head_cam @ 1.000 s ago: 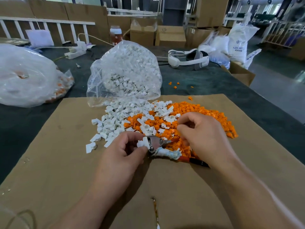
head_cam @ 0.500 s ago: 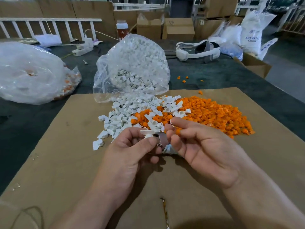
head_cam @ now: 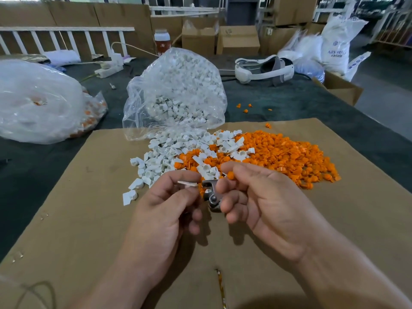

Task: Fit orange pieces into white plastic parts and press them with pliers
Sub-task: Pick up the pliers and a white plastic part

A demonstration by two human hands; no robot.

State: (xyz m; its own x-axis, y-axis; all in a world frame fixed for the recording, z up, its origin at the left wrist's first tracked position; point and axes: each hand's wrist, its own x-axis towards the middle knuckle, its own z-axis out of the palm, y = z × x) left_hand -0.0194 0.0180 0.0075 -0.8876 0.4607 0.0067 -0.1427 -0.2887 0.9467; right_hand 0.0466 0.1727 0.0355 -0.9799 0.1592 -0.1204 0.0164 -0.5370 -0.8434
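My left hand (head_cam: 162,210) pinches a small white plastic part (head_cam: 188,184) between thumb and forefinger. Just to its right, my right hand (head_cam: 267,208) pinches one orange piece (head_cam: 230,175) at its fingertips. The two pieces are close but apart. The metal head of the pliers (head_cam: 210,195) shows between my hands, jaws up. Its handles are hidden behind my fingers, and I cannot tell which hand bears it. Behind my hands lie a loose pile of white parts (head_cam: 169,150) and a wide pile of orange pieces (head_cam: 285,157), mixed where they meet.
Everything sits on a brown cardboard sheet (head_cam: 89,208) over a dark table. An open clear bag of white parts (head_cam: 178,92) stands behind the piles. A larger clear bag (head_cam: 38,101) lies far left. A white headset (head_cam: 263,69) and a power strip (head_cam: 109,69) lie further back.
My right hand has come up off the orange pile with one orange piece and turned palm inward. The pliers head now stands jaws up between my hands. My left hand still holds the white part.
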